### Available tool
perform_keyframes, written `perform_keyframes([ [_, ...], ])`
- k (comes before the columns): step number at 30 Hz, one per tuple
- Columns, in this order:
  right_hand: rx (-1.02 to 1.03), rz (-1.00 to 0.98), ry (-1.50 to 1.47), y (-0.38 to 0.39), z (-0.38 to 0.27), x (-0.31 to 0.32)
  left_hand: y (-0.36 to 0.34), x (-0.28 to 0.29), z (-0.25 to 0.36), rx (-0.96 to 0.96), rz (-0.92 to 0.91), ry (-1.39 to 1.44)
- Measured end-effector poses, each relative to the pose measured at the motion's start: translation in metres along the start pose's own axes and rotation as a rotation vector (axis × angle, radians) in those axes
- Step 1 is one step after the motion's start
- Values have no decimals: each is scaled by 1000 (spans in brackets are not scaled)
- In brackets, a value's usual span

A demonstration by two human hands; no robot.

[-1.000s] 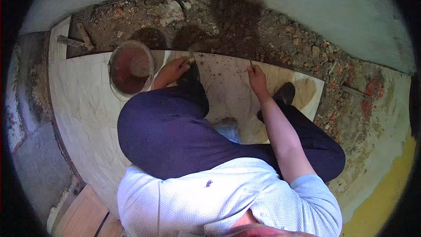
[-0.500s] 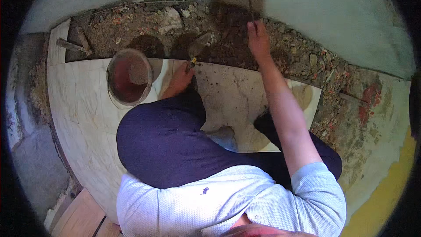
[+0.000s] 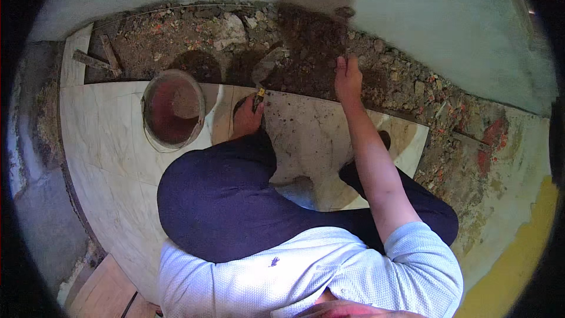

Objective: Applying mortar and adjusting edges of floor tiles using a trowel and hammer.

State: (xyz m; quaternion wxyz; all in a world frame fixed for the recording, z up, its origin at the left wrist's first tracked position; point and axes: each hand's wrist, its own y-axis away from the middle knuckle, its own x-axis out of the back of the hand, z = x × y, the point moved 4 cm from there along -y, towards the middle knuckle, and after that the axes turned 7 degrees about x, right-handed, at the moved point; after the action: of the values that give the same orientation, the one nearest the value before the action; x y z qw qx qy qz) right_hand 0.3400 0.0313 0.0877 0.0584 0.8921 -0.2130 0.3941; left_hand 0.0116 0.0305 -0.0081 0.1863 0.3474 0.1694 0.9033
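Gripping trowel (image 3: pixel 269 67), hammer (image 3: pixel 345 12) blurred, shoe (image 3: pixel 384 139) partly hidden

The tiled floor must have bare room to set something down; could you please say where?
The widest stretch is the pale tiles left of the bucket and the bent left leg. A smaller, dirt-speckled patch before the rubble lies between the left hand and the right forearm. It is crowded around the left hand, with bucket and trowel close.

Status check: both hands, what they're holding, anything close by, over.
Left hand gripping trowel, blade over rubble. Right hand gripping dark-headed tool, blurred. Bucket on tiles, left of left hand.
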Motion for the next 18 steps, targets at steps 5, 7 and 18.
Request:
perform_keyframes([
  [5,-116,-88,160,39,30,-38,-2,0,-1,-64,27,-35],
  [7,-147,-214,188,57,64,-67,-3,-2,-7,-82,54,-20],
  [18,1,175,-149,2,3,-2,-5,-3,-10,109,-92,-24],
])
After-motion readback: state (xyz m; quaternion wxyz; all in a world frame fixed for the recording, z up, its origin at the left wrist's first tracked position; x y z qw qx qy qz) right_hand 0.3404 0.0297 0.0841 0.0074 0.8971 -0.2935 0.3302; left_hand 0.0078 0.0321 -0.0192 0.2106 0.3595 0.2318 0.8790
